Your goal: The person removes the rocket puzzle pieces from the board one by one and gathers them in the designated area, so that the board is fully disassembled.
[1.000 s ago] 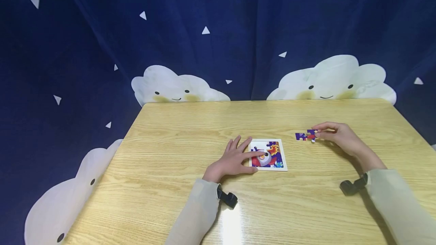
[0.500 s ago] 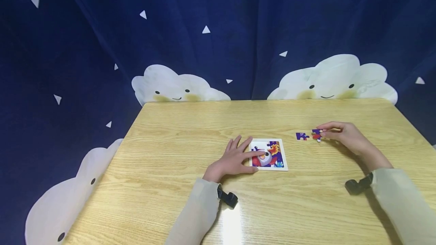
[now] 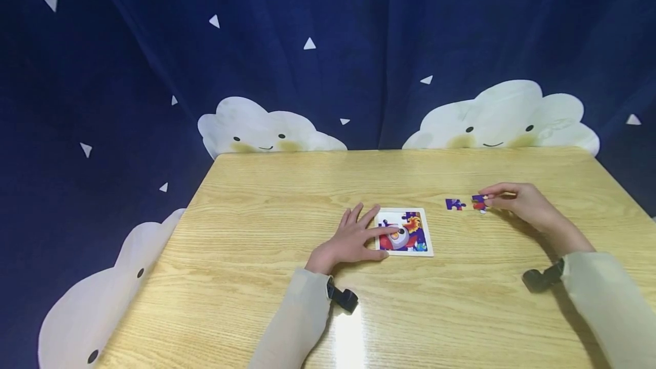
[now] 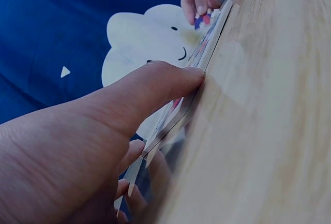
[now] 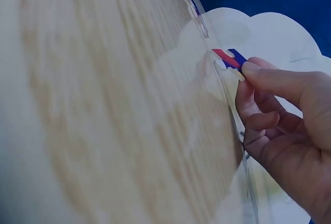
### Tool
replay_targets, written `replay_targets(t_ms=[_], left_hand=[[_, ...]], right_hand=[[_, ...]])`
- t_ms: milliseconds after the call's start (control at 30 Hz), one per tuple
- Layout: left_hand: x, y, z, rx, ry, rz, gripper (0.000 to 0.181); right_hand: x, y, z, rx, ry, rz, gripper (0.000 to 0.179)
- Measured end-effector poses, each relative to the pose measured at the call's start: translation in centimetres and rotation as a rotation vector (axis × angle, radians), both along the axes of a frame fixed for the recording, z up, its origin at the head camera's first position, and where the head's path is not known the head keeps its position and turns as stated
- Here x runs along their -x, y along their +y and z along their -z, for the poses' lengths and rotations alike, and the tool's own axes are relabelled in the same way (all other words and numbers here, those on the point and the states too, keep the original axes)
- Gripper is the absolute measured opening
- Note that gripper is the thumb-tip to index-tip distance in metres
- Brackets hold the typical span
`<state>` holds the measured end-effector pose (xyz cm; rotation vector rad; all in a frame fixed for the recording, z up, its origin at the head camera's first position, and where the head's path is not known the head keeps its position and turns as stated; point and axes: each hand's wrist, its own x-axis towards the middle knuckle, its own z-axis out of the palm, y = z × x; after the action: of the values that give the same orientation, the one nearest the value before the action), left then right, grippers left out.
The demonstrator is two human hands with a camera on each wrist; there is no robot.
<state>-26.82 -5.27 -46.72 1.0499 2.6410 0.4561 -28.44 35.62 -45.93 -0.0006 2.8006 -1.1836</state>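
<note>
A small jigsaw in a white-rimmed tray (image 3: 427, 232) lies flat on the table, with part of its upper area showing white. My left hand (image 3: 351, 240) is spread over the tray's left side, index finger stretched across the picture. In the left wrist view, the thumb (image 4: 170, 81) rests against the tray's edge. To the right, my right hand (image 3: 530, 209) pinches a purple and red jigsaw piece (image 3: 479, 204) between thumb and fingers. The right wrist view shows that piece (image 5: 225, 58) tilted close over the tabletop. A second jigsaw piece (image 3: 453, 204) lies just left of it.
The wooden table (image 3: 246, 232) reaches back to a dark blue curtain (image 3: 277, 16) printed with white clouds and triangles. Each wrist wears a black strap mount, such as the right mount (image 3: 535, 281).
My right hand has drawn its jigsaw piece a little to the right, apart from the second piece that it stood against. The left hand has kept its place on the tray.
</note>
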Motion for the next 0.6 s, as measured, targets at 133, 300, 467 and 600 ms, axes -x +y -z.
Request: replay_targets(t_ms=[133,300,467,600], left_hand=[[0.02,0.03,0.02,0.001,0.001,-0.003,0.059],[0.05,0.02,0.05,0.000,-0.004,-0.004,0.059],[0.05,0.00,0.07,-0.002,-0.002,-0.002,0.059],[0.02,0.00,0.05,0.000,0.000,-0.004,0.059]], right_hand=[[0.18,-0.25,-0.01,-0.034,0.006,0.005,0.044],[0.37,-0.57,-0.07,-0.112,0.044,-0.024,0.038],[0.40,-0.77,-0.12,-0.137,0.076,-0.054,0.034],[0.46,-0.79,-0.06,-0.149,0.072,-0.049,0.033]])
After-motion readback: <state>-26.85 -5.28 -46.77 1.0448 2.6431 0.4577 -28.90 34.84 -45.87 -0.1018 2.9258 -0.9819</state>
